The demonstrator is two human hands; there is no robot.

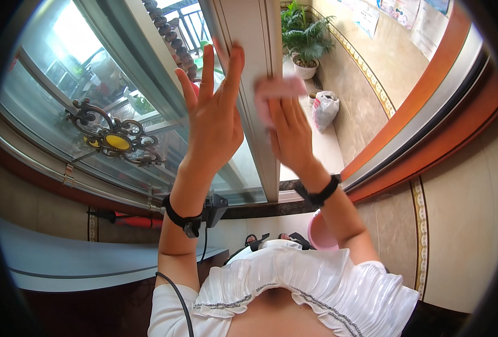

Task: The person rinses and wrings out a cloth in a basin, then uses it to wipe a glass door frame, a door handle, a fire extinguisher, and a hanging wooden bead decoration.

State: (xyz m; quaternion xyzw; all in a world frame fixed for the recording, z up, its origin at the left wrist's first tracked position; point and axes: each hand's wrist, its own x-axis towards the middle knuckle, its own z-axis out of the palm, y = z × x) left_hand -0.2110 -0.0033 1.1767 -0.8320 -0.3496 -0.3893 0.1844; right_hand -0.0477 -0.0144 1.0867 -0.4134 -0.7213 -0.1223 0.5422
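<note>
A pink cloth (282,87), slightly blurred, is in my right hand (293,135), with the fingers laid over it. The cloth lies against or just over the edge of a light-coloured door frame (257,38); exact contact is hard to tell. My left hand (213,126) is raised beside the same frame, in front of the glass, its fingers spread and nothing seen in them. Whether its fingertips touch the frame cannot be made out. Dark straps circle both wrists, and a small device sits on the left one.
Left of me are glass panels with an ornate metal ornament (117,141). A potted plant (306,42) and a white plastic bag (325,110) stand beyond the doorway. A pink basin (322,234) is by my feet. A red umbrella-like object (137,220) lies at lower left.
</note>
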